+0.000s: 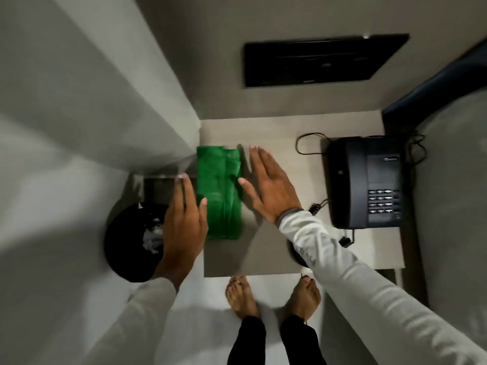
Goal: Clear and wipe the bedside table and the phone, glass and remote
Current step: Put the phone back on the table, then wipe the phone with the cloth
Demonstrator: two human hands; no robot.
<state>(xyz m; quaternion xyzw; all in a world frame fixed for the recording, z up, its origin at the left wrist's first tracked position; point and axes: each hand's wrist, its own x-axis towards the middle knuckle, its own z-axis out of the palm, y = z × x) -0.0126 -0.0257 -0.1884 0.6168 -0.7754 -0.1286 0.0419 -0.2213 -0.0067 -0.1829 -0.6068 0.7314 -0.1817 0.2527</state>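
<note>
**Folded green cloth flanked by two flat hands at the tabletop's left edge**

A folded green cloth (220,192) is laid lengthwise along the left edge of the pale beige rectangular tabletop (266,254), its far end short of the back left corner. The left hand (184,222) is held flat beside the cloth's left side, over the tabletop's left edge, with the fingers (185,191) straight and together and nothing gripped; its thumb tip is seen at the cloth's border. The right hand (271,191) is held flat just right of the cloth, fingers extended and slightly spread, empty, the thumb tip at the cloth's right border.

A dark corded desk telephone (366,183) is set along the right edge, its coiled cord trailing towards the front. A dark round object (296,255) near the front edge is mostly hidden by the right sleeve and cannot be identified. Bare surface is left open between the cloth and the telephone, and across the front left portion. Beyond the left edge, a black round waste bin (131,243) stands on the floor. Two bare feet are seen before the front edge.
</note>
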